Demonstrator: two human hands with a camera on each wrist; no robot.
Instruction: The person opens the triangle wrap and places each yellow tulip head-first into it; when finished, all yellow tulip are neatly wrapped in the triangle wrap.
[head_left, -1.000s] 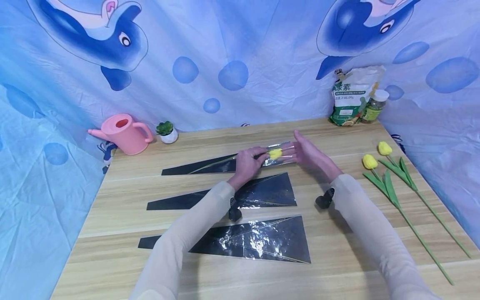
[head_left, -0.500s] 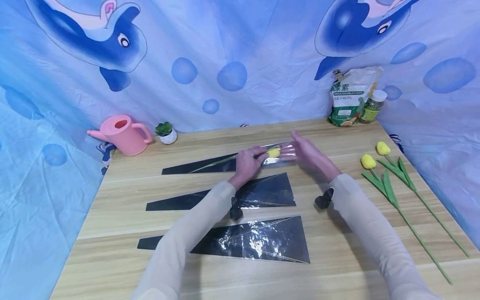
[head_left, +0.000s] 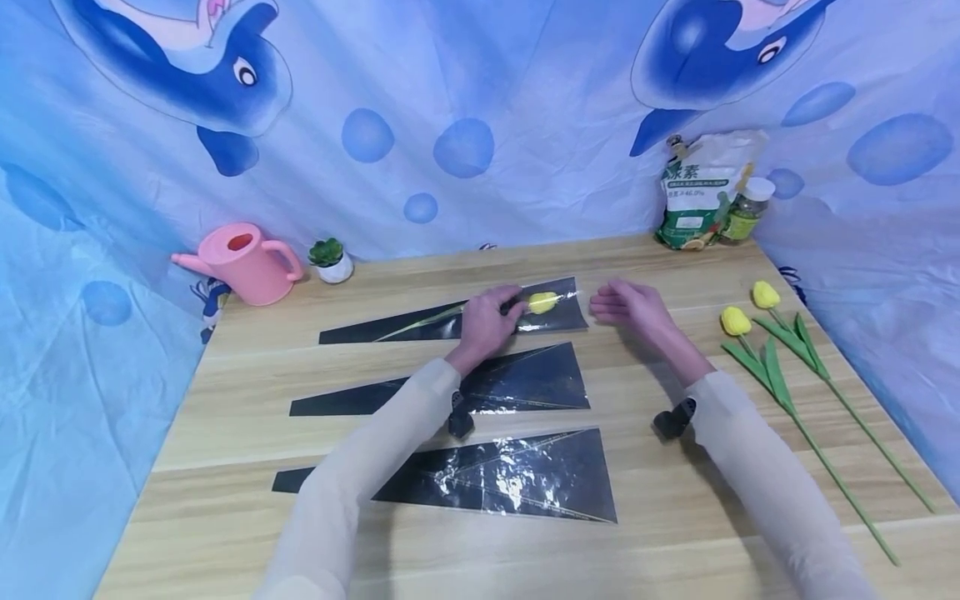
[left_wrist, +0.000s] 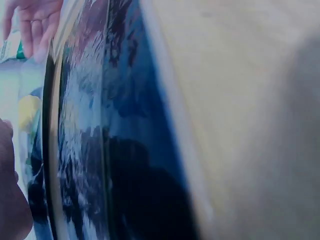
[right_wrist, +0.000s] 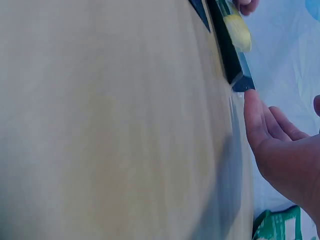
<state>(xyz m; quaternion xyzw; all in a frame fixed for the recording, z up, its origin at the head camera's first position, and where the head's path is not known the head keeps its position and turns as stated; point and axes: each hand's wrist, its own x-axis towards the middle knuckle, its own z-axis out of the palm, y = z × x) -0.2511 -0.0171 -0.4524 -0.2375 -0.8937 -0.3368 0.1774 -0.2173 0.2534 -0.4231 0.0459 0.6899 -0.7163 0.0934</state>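
Observation:
In the head view my left hand (head_left: pixel 487 323) grips the farthest black flower sleeve (head_left: pixel 558 318) just below the yellow tulip bloom (head_left: pixel 543 302) lying in it. The stem runs toward the sleeve's narrow left end, partly hidden by that hand. My right hand (head_left: pixel 632 307) hovers off the sleeve's wide right end, holding nothing, its fingers loosely extended. The right wrist view has those fingers beside the sleeve end (right_wrist: pixel 243 82), with the bloom (right_wrist: pixel 238 33) farther up. Two more black sleeves, the middle one (head_left: pixel 536 379) and the nearest one (head_left: pixel 555 475), lie flat under the left forearm.
Two yellow tulips, one (head_left: pixel 776 375) left of the other (head_left: pixel 813 354), lie at the table's right. At the back stand a pink watering can (head_left: pixel 255 267), a small potted succulent (head_left: pixel 330 260), a green-white bag (head_left: pixel 693 200) and a white-lidded jar (head_left: pixel 744 215).
My right hand has drawn out of the sleeve's wide end and moved right, apart from it. The left hand stays at the sleeve, and the bloom remains inside.

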